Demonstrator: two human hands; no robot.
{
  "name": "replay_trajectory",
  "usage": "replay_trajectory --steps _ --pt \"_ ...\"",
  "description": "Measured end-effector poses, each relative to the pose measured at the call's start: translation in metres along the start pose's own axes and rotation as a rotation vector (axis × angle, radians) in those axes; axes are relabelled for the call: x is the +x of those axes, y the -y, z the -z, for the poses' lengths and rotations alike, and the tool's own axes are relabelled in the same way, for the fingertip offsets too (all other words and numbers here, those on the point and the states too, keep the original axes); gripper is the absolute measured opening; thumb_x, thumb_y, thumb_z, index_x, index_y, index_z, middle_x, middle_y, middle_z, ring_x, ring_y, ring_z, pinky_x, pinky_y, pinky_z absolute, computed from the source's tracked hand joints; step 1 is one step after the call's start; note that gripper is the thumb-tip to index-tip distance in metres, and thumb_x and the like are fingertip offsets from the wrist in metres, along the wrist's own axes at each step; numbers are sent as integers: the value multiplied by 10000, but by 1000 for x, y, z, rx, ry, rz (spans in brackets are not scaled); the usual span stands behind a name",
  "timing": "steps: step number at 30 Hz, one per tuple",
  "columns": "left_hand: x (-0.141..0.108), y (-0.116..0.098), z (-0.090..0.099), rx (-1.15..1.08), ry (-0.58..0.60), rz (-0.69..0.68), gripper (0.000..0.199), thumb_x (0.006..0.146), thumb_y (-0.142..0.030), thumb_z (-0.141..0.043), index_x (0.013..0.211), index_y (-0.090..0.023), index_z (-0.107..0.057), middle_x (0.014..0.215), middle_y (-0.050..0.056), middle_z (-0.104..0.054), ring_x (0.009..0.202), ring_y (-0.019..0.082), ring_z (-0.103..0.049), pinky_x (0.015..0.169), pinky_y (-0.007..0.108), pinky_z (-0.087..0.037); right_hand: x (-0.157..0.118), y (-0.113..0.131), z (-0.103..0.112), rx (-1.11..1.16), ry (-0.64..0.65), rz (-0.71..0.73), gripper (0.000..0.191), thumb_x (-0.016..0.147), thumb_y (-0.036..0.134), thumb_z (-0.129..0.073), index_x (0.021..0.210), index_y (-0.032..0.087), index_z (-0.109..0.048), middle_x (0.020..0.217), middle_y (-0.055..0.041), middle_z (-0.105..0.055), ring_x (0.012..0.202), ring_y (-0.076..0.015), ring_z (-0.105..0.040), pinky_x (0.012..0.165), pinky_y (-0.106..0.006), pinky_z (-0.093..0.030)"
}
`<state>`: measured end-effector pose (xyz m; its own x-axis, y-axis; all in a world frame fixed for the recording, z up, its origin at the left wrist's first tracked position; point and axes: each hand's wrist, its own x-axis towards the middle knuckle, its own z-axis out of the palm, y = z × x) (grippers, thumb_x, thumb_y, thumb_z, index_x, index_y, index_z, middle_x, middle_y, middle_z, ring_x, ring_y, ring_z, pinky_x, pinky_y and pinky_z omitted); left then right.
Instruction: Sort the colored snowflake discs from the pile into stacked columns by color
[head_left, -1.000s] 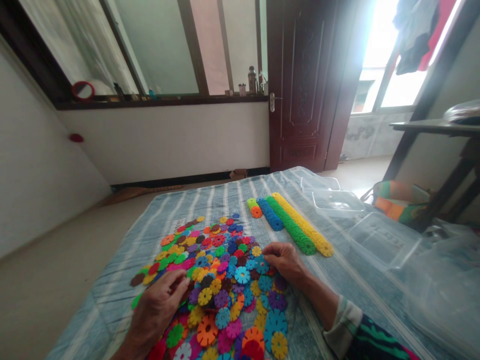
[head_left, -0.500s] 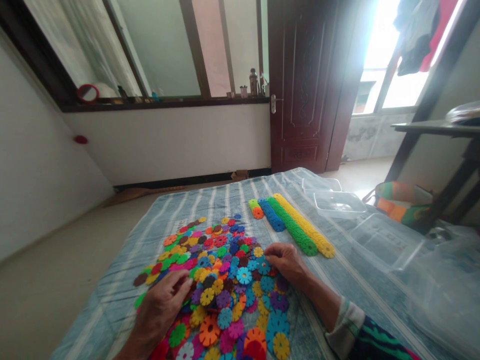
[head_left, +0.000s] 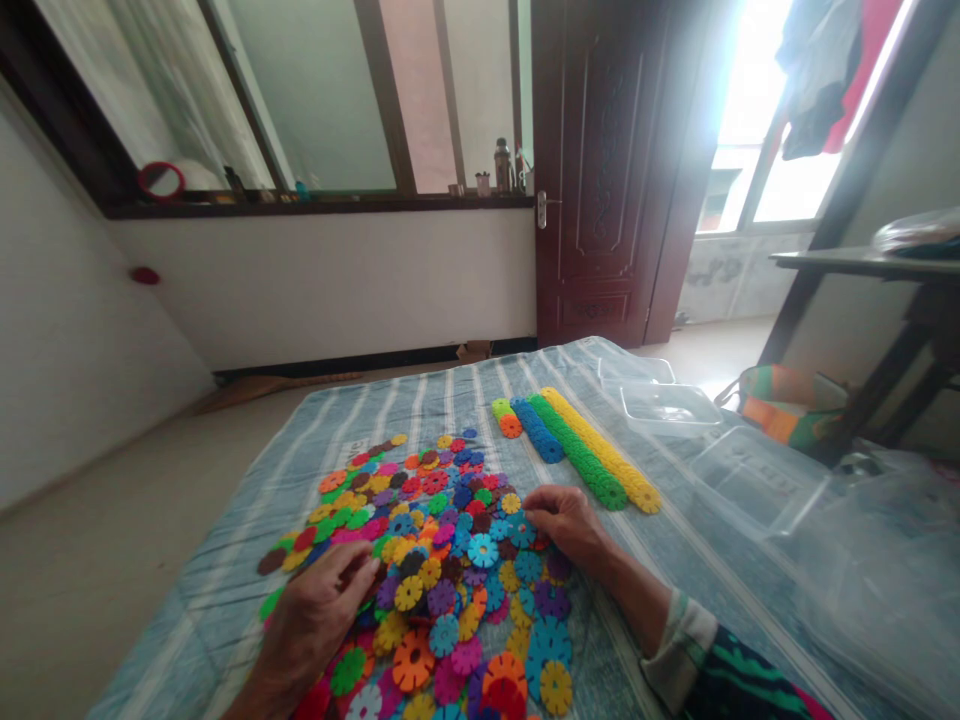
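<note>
A heap of colourful notched plastic discs (head_left: 409, 594) lies spread over the striped bed cover (head_left: 232, 560). My left hand (head_left: 319, 605) rests at the heap's left side, thumb and fingers curled close together among the discs. Whatever is between those fingertips is hidden. On the opposite side, my right hand (head_left: 566, 520) has its thumb and forefinger brought together beside a blue disc (head_left: 519, 530); what they pinch, if anything, does not show. Beyond it lie linked rows of discs: a yellow row (head_left: 600, 450), a green row (head_left: 576, 455), a shorter blue row (head_left: 537, 430) and a small lime-and-orange group (head_left: 507, 420).
Clear plastic boxes (head_left: 759, 480) stand along the right of the bed, with clear plastic bags (head_left: 885, 570) nearer me. A dark table (head_left: 862, 264) and an orange-green bag (head_left: 787, 405) are farther right. A brown door (head_left: 600, 180) is at the back.
The whole view has shifted slightly to one side. Both hands stay at almost the same spots over the discs, and the rows lie as before.
</note>
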<state>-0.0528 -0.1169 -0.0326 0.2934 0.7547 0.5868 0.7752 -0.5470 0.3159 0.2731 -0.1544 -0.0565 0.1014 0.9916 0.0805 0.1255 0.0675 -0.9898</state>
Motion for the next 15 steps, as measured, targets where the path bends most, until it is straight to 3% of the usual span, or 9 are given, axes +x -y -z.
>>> replay_trajectory --steps 15 --pt "-1 0 -1 -13 33 14 240 806 -437 -559 773 -229 -675 718 -14 -740 587 145 -682 568 178 -543 -2 -3 -1 5 -12 15 153 671 269 -589 727 163 -684 584 27 -599 520 -113 -527 507 -218 -422"
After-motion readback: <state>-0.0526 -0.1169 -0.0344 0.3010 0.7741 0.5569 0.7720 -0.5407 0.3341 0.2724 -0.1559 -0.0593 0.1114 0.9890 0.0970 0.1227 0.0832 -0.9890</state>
